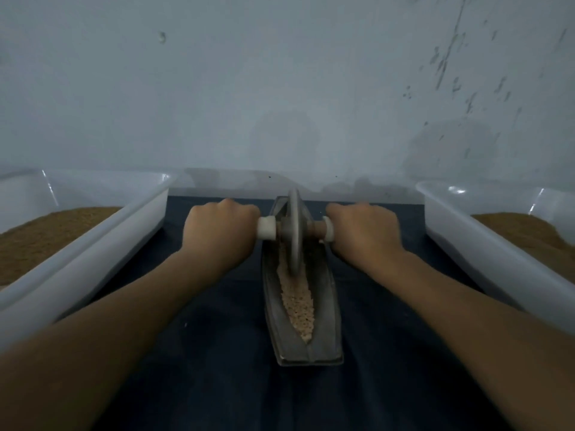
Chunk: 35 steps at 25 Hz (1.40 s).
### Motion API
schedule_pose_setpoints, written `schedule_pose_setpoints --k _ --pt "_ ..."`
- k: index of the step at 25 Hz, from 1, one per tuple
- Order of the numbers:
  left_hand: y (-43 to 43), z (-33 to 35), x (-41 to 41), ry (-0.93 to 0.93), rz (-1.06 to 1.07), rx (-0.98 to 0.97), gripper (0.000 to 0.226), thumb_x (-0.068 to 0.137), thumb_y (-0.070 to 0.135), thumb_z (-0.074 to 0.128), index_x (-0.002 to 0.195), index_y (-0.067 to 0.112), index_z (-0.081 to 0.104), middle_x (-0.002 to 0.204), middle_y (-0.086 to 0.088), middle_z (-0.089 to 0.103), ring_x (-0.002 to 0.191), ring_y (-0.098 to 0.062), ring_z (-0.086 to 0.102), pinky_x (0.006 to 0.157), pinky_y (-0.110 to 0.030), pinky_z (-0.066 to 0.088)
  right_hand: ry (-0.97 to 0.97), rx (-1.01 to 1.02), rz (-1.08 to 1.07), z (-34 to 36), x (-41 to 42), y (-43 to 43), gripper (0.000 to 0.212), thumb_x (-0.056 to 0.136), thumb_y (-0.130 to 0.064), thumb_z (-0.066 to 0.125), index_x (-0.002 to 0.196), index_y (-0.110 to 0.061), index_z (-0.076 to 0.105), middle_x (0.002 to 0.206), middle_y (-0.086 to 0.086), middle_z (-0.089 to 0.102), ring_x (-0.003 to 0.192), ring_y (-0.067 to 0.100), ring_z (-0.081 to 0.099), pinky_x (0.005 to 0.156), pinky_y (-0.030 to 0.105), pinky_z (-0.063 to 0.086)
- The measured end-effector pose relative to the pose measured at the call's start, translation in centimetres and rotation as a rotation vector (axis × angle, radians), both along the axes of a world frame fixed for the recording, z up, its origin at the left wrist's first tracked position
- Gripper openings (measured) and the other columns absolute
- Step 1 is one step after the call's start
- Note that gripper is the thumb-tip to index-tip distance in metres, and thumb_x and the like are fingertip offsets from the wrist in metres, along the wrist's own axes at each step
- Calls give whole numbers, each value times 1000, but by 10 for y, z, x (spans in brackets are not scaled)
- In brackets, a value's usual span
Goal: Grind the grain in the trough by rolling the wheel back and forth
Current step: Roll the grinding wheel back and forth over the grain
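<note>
Left hand (217,231) and right hand (364,231) each fisted round one end of the axle (315,229), either side of the wheel (294,231). Mid-stroke, seemingly: wheel upright near the far end of the trough (323,340), toward the back edge of the cloth-covered bench (202,353). Next, probably: draw back evenly through the grain (298,306), pressing level.
</note>
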<state>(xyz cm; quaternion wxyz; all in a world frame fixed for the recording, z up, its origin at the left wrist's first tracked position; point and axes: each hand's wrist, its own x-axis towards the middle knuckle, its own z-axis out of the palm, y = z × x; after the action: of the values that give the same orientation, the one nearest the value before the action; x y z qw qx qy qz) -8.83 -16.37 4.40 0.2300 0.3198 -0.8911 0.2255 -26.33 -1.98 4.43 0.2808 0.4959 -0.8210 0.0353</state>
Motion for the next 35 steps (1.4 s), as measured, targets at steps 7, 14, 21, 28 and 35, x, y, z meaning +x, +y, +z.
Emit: schedule_pose_setpoints --k 7,14,21,28,35 --pt "11 -14 40 17 -180 -106 36 66 36 72 70 33 36 54 12 25 43 -10 18 46 -20 9 240 -150 174 -8 4 44 31 59 -36 65 68 -31 36 56 -13 14 45 5 10 47 18 9" --pt "-11 3 -9 -22 4 51 2 90 27 59 89 26 58 78 1 55 65 -22 56 55 -30 39 -69 21 -55 11 3 -14 9 92 -31 64 96 -24 62 93 2 67 81 26 63 60 31 38" --pt "15 -28 50 79 -231 -120 45 59 34 68 73 32 26 54 14 25 43 -9 15 47 -18 10 252 -164 224 -1 10 46 38 48 -35 63 64 -34 29 56 -15 8 46 2 4 49 16 5" --pt "-8 -1 -11 32 25 79 7 91 27 56 85 23 56 74 2 50 62 -21 46 56 -31 35 -58 35 -31 13 -1 -18 14 88 -34 68 84 -26 57 86 -1 66 78 22 63 59 28 42" --pt "14 -18 49 30 -183 -76 49 53 37 82 66 34 34 49 14 29 40 -9 19 49 -16 5 242 -198 223 -5 6 42 27 54 -37 51 63 -33 26 55 -15 8 47 -1 4 50 16 4"
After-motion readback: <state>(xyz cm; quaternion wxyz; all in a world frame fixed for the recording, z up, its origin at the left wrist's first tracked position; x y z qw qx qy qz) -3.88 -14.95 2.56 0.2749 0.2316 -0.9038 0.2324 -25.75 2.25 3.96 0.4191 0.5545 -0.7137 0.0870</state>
